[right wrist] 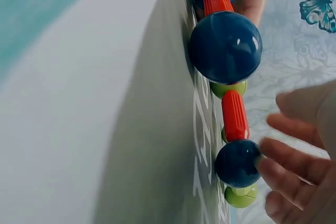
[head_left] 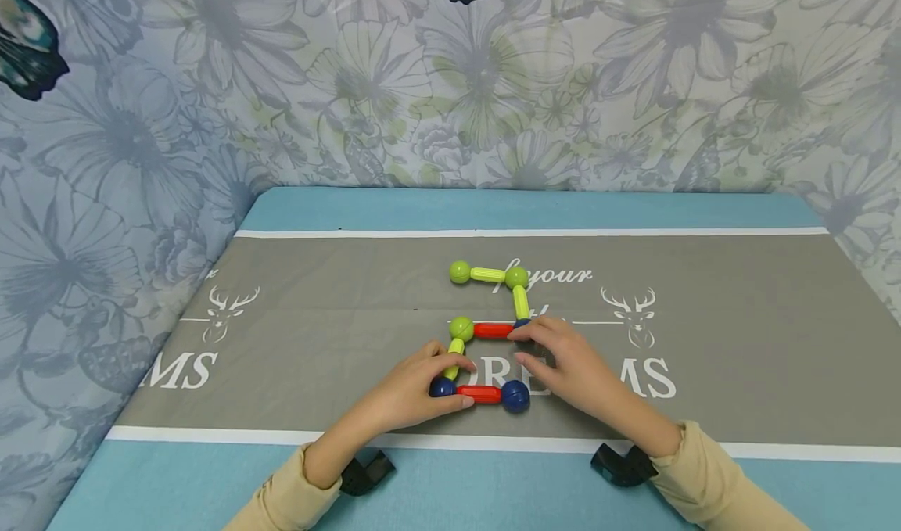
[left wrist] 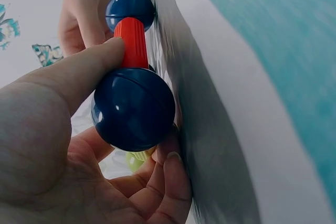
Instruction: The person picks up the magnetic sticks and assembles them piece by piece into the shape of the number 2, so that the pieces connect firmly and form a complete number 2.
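A chain of toy balls and rods lies in a zigzag on the grey mat. From the top run a green ball (head_left: 460, 271), a yellow-green rod (head_left: 487, 275), another green ball (head_left: 517, 278) and a rod (head_left: 521, 303) down to a blue ball (right wrist: 239, 163). A red rod (head_left: 493, 331) joins it to a third green ball (head_left: 461, 328). My left hand (head_left: 415, 386) grips the lower-left corner around its blue ball (left wrist: 134, 109), thumb on the lower red rod (head_left: 479, 394). That rod ends at a blue ball (head_left: 516, 396). My right hand (head_left: 566, 363) has loosely bent fingers at the middle blue ball.
The grey mat (head_left: 317, 304) with white lettering lies across a light-blue table (head_left: 493, 484). Behind it and to the left hangs flowered fabric (head_left: 479, 85). Dark wrist cameras (head_left: 624, 465) sit at both cuffs, close to the table's near side.
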{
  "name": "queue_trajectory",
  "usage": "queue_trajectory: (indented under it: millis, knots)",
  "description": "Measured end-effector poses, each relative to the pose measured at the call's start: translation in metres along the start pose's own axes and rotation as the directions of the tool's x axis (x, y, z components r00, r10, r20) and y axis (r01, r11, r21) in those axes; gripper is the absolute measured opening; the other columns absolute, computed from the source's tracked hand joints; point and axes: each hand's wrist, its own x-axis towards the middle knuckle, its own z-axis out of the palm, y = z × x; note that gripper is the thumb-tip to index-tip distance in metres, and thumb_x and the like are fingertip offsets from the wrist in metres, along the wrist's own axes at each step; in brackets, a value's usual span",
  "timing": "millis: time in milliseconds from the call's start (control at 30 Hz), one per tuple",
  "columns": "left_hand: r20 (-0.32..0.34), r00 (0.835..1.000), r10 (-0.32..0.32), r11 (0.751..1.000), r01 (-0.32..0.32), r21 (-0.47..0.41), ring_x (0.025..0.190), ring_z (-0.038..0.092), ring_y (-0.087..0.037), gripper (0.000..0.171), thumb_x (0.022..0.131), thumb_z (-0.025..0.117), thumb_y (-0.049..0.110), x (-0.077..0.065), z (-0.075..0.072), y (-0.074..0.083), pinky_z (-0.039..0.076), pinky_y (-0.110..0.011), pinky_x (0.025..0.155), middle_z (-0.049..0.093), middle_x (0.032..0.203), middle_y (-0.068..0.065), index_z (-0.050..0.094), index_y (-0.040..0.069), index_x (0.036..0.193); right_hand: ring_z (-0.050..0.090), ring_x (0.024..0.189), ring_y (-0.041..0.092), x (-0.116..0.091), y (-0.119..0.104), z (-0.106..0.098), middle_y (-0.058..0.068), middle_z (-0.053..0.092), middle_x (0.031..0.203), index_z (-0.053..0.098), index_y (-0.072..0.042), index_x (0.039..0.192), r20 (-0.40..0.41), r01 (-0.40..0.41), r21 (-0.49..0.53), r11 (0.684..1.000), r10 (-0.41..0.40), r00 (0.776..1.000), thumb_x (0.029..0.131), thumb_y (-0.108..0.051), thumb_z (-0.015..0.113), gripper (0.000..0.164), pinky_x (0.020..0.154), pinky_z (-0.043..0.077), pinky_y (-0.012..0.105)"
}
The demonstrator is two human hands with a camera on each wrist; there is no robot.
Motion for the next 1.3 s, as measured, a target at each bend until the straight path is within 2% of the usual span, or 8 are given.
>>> queue_trajectory:
  millis: [167, 300, 400, 600, 767, 867, 1100, 1300]
  knots:
    - [-0.002, 1.000, -0.003, 1.000, 0.003, 0.001, 0.078, 0.046, -0.015, 0.034, 0.083, 0.072, 0.033, -0.0003, 0.0002, 0.0000, 0.041, -0.029, 0.062, 0.043, 0.092, 0.002, 0.063, 0.020, 0.114, 0.049, 0.072, 0.014, 0.0018, 0.0008, -0.0008, -0.006, 0.051, 0.083, 0.066, -0.009, 0.101, -0.058, 0.014, -0.008, 1.000, -0.015, 0.998, 0.082, -0.006, 0.073, 0.021, 0.060, 0.045, 0.029]
    - [-0.001, 1.000, -0.004, 1.000, 0.004, 0.009, 0.077, 0.046, -0.015, 0.035, 0.084, 0.071, 0.034, 0.0003, 0.0007, -0.0001, 0.041, -0.028, 0.060, 0.043, 0.091, 0.002, 0.063, 0.020, 0.114, 0.048, 0.069, 0.008, -0.0003, -0.0008, -0.0020, -0.012, 0.049, 0.078, 0.067, -0.010, 0.101, -0.018, 0.027, 0.022, 0.999, -0.026, 1.000, 0.082, -0.006, 0.072, 0.021, 0.058, 0.045, 0.026]
    - [0.001, 1.000, 0.000, 1.000, 0.000, 0.015, 0.076, 0.046, -0.015, 0.035, 0.084, 0.071, 0.035, 0.0005, 0.0010, 0.0007, 0.040, -0.028, 0.059, 0.042, 0.090, 0.002, 0.063, 0.021, 0.114, 0.050, 0.071, 0.007, -0.0023, -0.0013, -0.0024, -0.010, 0.052, 0.083, 0.066, -0.010, 0.102, 0.007, 0.062, 0.042, 0.997, -0.063, 0.998, 0.082, -0.007, 0.072, 0.022, 0.059, 0.046, 0.026]
    - [-0.004, 1.000, 0.009, 1.000, -0.009, 0.022, 0.075, 0.045, -0.014, 0.034, 0.084, 0.071, 0.034, 0.0003, 0.0002, 0.0012, 0.039, -0.027, 0.058, 0.041, 0.090, 0.002, 0.063, 0.020, 0.114, 0.053, 0.093, 0.020, 0.0007, 0.0041, -0.0038, 0.002, 0.056, 0.103, 0.065, -0.008, 0.108, -0.078, 0.049, -0.049, 0.998, -0.053, 0.996, 0.081, -0.009, 0.074, 0.029, 0.078, 0.047, 0.036]
    - [-0.005, 1.000, 0.011, 1.000, -0.011, 0.022, 0.074, 0.045, -0.014, 0.034, 0.084, 0.071, 0.034, -0.0007, -0.0005, 0.0012, 0.038, -0.027, 0.058, 0.041, 0.089, 0.002, 0.063, 0.020, 0.114, 0.051, 0.104, 0.023, 0.0024, 0.0077, -0.0053, 0.007, 0.052, 0.115, 0.059, -0.008, 0.122, 0.014, 0.007, -0.137, 0.991, -0.005, 1.000, 0.082, -0.017, 0.074, 0.044, 0.086, 0.045, 0.041]
    - [-0.005, 1.000, 0.010, 1.000, -0.010, 0.021, 0.074, 0.045, -0.014, 0.034, 0.084, 0.071, 0.034, -0.0012, -0.0004, 0.0009, 0.038, -0.027, 0.058, 0.041, 0.089, 0.002, 0.062, 0.020, 0.114, 0.050, 0.105, 0.022, 0.0026, 0.0071, -0.0055, 0.007, 0.051, 0.117, 0.058, -0.008, 0.124, 0.043, -0.005, -0.146, 0.989, 0.012, 0.999, 0.083, -0.020, 0.073, 0.045, 0.087, 0.044, 0.040]
    - [0.000, 1.000, 0.009, 0.999, -0.009, 0.035, 0.074, 0.044, -0.014, 0.035, 0.084, 0.071, 0.035, -0.0010, 0.0001, 0.0006, 0.037, -0.027, 0.058, 0.041, 0.090, 0.002, 0.063, 0.020, 0.115, 0.050, 0.095, 0.017, 0.0016, 0.0051, -0.0050, 0.003, 0.050, 0.110, 0.061, -0.010, 0.119, 0.042, -0.018, -0.152, 0.988, 0.024, 0.999, 0.084, -0.020, 0.072, 0.038, 0.080, 0.046, 0.036]
    - [0.001, 1.000, 0.003, 0.999, -0.003, 0.044, 0.078, 0.044, -0.016, 0.036, 0.084, 0.071, 0.034, -0.0014, 0.0016, 0.0025, 0.039, -0.029, 0.061, 0.041, 0.093, 0.000, 0.062, 0.020, 0.116, 0.051, 0.096, 0.016, 0.0000, 0.0044, -0.0064, 0.002, 0.052, 0.111, 0.061, -0.010, 0.120, 0.035, -0.025, -0.145, 0.989, 0.030, 0.999, 0.085, -0.021, 0.071, 0.038, 0.080, 0.046, 0.037]
